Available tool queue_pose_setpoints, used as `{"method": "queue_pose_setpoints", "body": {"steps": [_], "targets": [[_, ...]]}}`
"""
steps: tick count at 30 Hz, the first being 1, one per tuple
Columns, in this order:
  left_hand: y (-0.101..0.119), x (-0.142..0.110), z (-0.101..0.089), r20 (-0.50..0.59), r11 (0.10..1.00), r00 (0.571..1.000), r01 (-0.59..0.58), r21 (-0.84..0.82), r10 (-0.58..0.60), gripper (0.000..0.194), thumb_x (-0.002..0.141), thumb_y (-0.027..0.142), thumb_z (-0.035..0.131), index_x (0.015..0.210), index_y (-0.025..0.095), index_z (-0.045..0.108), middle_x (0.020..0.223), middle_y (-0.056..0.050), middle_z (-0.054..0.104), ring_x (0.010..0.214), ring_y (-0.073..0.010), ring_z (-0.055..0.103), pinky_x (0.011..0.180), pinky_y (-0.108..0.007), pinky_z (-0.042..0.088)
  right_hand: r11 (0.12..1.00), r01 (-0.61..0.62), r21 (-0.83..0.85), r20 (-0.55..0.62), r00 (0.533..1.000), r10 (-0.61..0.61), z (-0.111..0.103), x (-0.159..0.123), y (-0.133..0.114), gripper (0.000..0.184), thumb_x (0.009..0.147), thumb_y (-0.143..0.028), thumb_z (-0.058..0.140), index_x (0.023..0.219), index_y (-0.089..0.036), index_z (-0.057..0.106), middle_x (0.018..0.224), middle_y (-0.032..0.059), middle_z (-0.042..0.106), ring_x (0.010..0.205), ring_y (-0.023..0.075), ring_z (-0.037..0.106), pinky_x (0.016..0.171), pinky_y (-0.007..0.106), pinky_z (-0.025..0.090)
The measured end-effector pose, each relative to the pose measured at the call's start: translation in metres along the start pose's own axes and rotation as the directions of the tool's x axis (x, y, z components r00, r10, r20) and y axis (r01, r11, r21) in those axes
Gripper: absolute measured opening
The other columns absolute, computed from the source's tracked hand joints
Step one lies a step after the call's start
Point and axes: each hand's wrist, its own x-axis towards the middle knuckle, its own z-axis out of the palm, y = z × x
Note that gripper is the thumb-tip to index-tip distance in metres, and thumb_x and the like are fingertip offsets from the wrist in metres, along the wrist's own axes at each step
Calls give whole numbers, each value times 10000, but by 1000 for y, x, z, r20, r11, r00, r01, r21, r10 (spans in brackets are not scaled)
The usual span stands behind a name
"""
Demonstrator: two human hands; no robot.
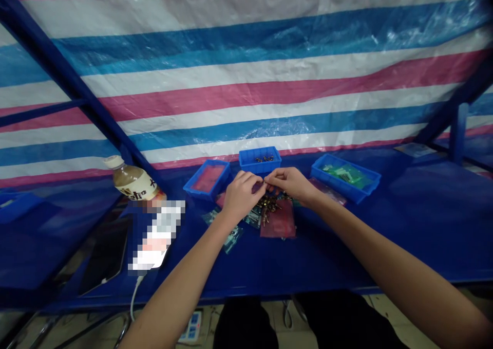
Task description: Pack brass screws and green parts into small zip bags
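My left hand (243,190) and my right hand (289,183) meet above the middle of the table, fingertips pinched close together. Something small and dark sits between them, too tiny to name. Right under my fingers lies a pile of brass-coloured metal parts (268,205). It rests partly on a red plastic bag (278,223). Small clear bags with pale parts (232,239) lie left of the pile, near my left wrist. Behind my hands stands a blue bin (260,159) with a few brass parts in it.
A blue bin with red bags (208,178) stands left of my hands, and a blue bin with green bags (345,177) to the right. At the left are a drink bottle (134,180), a lit phone on a cable (157,238) and a dark tablet (103,254). Striped sheeting (246,92) hangs behind.
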Motion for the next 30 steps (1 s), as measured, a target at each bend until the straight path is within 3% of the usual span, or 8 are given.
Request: {"method": "queue_pose_setpoints", "body": {"steps": [3, 7, 9, 12, 16, 18, 26, 30], "targets": [[1, 1, -3, -2, 1000, 1000, 8, 8, -8, 198, 921, 352, 549, 992, 204, 659, 951, -50, 674, 941, -215, 553, 836, -327, 453, 993, 42, -111, -5, 999, -42, -6, 10, -3, 194, 806, -339, 635, 766, -151, 664, 666, 36, 653, 560, 114, 562, 487, 229, 420], [-4, 4, -12, -93, 986, 982, 164, 20, -162, 365, 904, 460, 563, 1167, 210, 594, 972, -57, 663, 965, -227, 573, 845, -335, 454, 971, 109, -212, -226, 961, -157, -19, 35, -3, 294, 834, -421, 602, 893, -147, 691, 687, 47, 663, 544, 126, 563, 482, 244, 405], [-7, 5, -15, -132, 974, 966, 226, 31, -221, 347, 938, 443, 506, 1171, 198, 587, 960, -63, 660, 963, -227, 582, 831, -331, 452, 943, 85, -320, -268, 947, -176, -26, 42, 1, 373, 831, -476, 606, 947, -134, 699, 686, 55, 675, 542, 142, 575, 496, 259, 410], [-10, 6, -15, -127, 964, 961, 255, 76, -244, 287, 969, 372, 451, 1116, 184, 609, 958, -73, 662, 956, -230, 585, 817, -330, 445, 887, 62, -458, -179, 971, -161, -32, 35, 9, 321, 847, -435, 597, 886, -137, 712, 650, 46, 674, 552, 152, 583, 528, 267, 408], [-8, 3, -9, -47, 962, 973, 229, 147, -225, 224, 961, 320, 455, 1001, 195, 636, 956, -67, 664, 942, -230, 577, 806, -324, 438, 767, 224, -601, 153, 974, -164, -31, 16, 15, 176, 822, -339, 648, 849, -188, 733, 716, 17, 700, 657, 153, 614, 621, 255, 411], [-5, 2, -6, -20, 960, 975, 221, 170, -221, 216, 961, 315, 453, 961, 204, 638, 935, -58, 665, 926, -223, 572, 804, -318, 437, 699, 274, -660, 245, 959, -145, -27, 12, 16, 152, 811, -332, 669, 839, -197, 731, 740, 16, 704, 676, 155, 616, 625, 252, 397], [-2, 0, -1, 18, 961, 982, 179, 209, -187, 262, 963, 326, 448, 906, 204, 672, 875, -48, 674, 881, -217, 561, 774, -314, 438, 571, 241, -785, 182, 970, -160, -15, 13, 18, 77, 820, -225, 630, 758, -192, 664, 766, 48, 686, 692, 170, 598, 619, 276, 375], [-6, 5, -7, -31, 967, 975, 222, 123, -220, 292, 952, 339, 468, 882, 193, 711, 849, -64, 682, 867, -219, 581, 820, -329, 436, 683, 248, -688, 63, 957, -284, -13, 8, 9, 92, 830, -241, 631, 776, -182, 676, 762, 41, 676, 674, 153, 588, 617, 277, 398]]}}
